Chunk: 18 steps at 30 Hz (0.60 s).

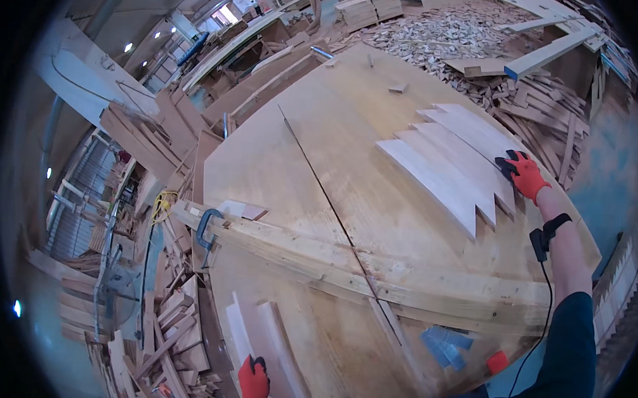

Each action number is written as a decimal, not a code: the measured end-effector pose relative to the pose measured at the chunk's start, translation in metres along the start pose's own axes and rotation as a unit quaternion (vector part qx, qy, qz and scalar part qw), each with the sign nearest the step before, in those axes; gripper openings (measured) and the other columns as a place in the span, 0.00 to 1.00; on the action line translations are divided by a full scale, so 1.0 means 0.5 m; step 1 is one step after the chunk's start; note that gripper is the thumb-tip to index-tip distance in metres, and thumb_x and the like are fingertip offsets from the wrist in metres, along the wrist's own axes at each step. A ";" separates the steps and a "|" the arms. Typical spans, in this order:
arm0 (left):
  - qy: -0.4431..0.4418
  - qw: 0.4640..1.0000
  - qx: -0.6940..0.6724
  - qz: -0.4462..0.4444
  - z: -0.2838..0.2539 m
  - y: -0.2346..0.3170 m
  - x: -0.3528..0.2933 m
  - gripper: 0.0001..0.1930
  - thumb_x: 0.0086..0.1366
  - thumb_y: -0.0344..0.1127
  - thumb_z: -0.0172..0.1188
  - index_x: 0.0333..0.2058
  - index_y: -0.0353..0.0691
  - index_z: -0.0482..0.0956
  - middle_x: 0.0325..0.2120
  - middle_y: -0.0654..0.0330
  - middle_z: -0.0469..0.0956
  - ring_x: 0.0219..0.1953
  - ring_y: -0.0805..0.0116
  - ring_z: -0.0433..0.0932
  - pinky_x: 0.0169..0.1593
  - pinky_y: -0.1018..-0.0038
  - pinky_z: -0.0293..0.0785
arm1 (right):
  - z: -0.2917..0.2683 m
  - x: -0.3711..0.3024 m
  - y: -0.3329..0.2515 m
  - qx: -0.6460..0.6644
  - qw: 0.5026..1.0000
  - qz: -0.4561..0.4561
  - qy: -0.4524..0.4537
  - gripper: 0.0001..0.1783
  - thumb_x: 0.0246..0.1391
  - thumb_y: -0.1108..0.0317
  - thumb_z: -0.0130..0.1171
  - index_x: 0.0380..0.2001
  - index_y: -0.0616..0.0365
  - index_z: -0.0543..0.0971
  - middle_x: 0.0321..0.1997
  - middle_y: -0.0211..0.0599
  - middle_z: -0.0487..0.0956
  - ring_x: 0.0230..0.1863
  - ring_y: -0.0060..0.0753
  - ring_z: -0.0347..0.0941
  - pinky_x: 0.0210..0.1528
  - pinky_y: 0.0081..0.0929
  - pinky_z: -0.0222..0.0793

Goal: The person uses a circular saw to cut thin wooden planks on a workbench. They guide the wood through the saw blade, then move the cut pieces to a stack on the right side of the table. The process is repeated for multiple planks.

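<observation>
Both of my hands wear red gloves with dark fingertips. At the lower left, my left hand (255,383) is closed at the near end of a narrow pale board (238,327). Beside it lies a second pale board (284,350). Far to the right, my right hand (526,176) rests on the ends of several pale wooden boards (449,158), its fingers stretched over their top. These boards lie side by side with staggered ends on the large plywood table (323,114). A dark device with a cable (541,241) is strapped to my right wrist.
A long wooden beam (415,285) crosses the table, with a blue clamp (207,230) at its left end. A dark slot (326,192) runs through the tabletop. Blue strips (446,345) and a red piece (497,362) lie near me. Wood scraps (440,44) pile up beyond.
</observation>
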State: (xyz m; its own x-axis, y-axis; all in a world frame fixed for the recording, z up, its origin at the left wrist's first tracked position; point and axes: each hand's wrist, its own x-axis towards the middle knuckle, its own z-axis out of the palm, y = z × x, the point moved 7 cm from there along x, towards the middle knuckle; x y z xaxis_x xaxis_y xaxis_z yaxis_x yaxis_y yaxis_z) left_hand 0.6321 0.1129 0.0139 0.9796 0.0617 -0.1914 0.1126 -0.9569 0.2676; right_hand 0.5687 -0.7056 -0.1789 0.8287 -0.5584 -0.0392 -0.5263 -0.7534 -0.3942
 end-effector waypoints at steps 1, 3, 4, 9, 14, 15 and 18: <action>0.014 0.998 0.031 0.050 0.006 0.008 0.016 0.23 0.66 0.37 0.56 0.54 0.27 0.74 0.52 0.36 0.75 0.50 0.38 0.77 0.54 0.53 0.73 | -0.001 0.003 0.003 -0.006 1.000 -0.006 0.014 0.29 0.55 0.65 0.60 0.63 0.36 0.76 0.72 0.45 0.65 0.72 0.57 0.57 0.73 0.49 0.53; 0.030 0.986 0.084 0.138 -0.002 0.070 0.011 0.24 0.63 0.32 0.57 0.57 0.28 0.71 0.55 0.38 0.73 0.49 0.37 0.78 0.52 0.53 0.75 | -0.008 0.000 -0.007 -0.068 0.998 -0.005 0.015 0.29 0.56 0.64 0.61 0.62 0.36 0.76 0.72 0.44 0.66 0.72 0.56 0.57 0.73 0.51 0.53; 0.031 0.980 0.105 0.168 0.001 0.152 0.007 0.24 0.65 0.31 0.56 0.58 0.30 0.70 0.55 0.40 0.74 0.47 0.38 0.79 0.51 0.55 0.77 | -0.023 0.004 -0.037 -0.102 0.995 -0.014 0.012 0.29 0.56 0.63 0.62 0.62 0.36 0.76 0.71 0.43 0.66 0.72 0.55 0.57 0.73 0.52 0.53; 0.046 0.909 0.181 0.373 0.086 0.368 0.030 0.21 0.66 0.32 0.56 0.57 0.34 0.72 0.56 0.41 0.74 0.50 0.44 0.78 0.54 0.57 0.76 | -0.100 -0.090 -0.340 0.186 0.948 -0.202 0.159 0.26 0.56 0.60 0.66 0.57 0.52 0.78 0.61 0.46 0.75 0.67 0.50 0.65 0.67 0.46 0.62; 0.093 0.766 0.250 0.584 0.195 0.560 0.042 0.20 0.66 0.35 0.56 0.54 0.32 0.74 0.56 0.44 0.74 0.57 0.47 0.73 0.65 0.55 0.66 | -0.004 -0.292 -0.693 0.125 0.909 -0.390 -0.073 0.41 0.52 0.46 0.68 0.63 0.56 0.71 0.62 0.53 0.72 0.59 0.55 0.72 0.63 0.47 0.66; 0.097 0.755 0.238 0.603 0.208 0.591 0.049 0.21 0.65 0.35 0.56 0.55 0.32 0.74 0.56 0.44 0.73 0.58 0.47 0.73 0.66 0.53 0.65 | 0.039 -0.304 -0.713 0.095 0.917 -0.356 -0.156 0.44 0.51 0.44 0.68 0.65 0.56 0.68 0.62 0.54 0.71 0.59 0.56 0.72 0.62 0.48 0.67; 0.124 0.755 0.240 0.598 0.236 0.619 0.094 0.25 0.64 0.38 0.59 0.59 0.35 0.72 0.60 0.47 0.71 0.63 0.48 0.69 0.69 0.51 0.60 | 0.115 -0.279 -0.699 0.058 0.943 -0.236 -0.225 0.46 0.50 0.44 0.68 0.69 0.49 0.65 0.59 0.53 0.71 0.59 0.56 0.71 0.60 0.47 0.67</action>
State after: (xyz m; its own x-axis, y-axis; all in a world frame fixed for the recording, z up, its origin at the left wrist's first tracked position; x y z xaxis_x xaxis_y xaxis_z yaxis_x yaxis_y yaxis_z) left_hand 0.6932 -0.2141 -0.0238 0.3412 -0.9329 0.1153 -0.8914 -0.3601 -0.2754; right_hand 0.6480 -0.3446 -0.0885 0.9763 0.0542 -0.2096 -0.0748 -0.8242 -0.5613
